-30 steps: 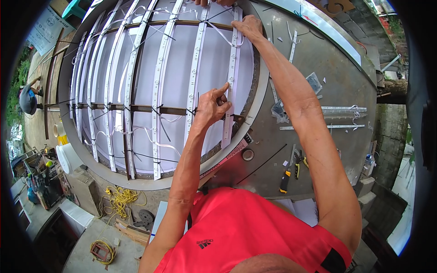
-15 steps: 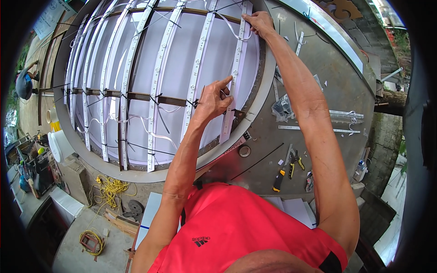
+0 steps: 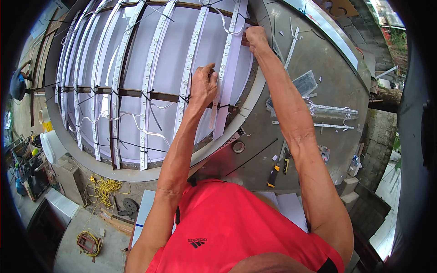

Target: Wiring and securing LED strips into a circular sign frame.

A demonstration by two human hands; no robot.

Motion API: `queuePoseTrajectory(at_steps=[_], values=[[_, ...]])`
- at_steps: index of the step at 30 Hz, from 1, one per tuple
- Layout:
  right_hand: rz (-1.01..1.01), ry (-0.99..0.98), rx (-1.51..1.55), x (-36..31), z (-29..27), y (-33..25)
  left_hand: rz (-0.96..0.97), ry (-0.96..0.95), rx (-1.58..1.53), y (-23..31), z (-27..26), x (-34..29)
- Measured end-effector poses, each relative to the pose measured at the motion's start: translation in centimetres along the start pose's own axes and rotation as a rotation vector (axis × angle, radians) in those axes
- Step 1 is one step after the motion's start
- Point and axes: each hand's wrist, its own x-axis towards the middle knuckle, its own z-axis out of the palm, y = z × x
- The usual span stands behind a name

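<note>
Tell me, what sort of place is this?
It looks like a workshop, maybe partly outdoors. Light strips run across a big round frame, a cutter lies on the table, and yellow cord is heaped on the ground.

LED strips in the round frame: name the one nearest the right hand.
The rightmost strip, just left of the right hand; the other mounted strips lie farther left.
</note>
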Motion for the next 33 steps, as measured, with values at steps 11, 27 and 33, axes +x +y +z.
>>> queuePoseTrajectory(at_steps=[11, 27, 33], values=[[0.191, -0.253, 0.779, 0.3, 0.4, 2.9, -0.214, -0.366, -0.219, 0.3, 0.3, 1.7], [0.099, -0.313, 0.610, -0.5, 0.0, 2.4, -0.114, -0.319, -0.239, 0.2, 0.8, 1.2], [-0.473, 0.208, -0.303, -3.3, 1.3, 0.8, 0.006, -0.210, -0.140, 1.8, 0.2, 0.3]])
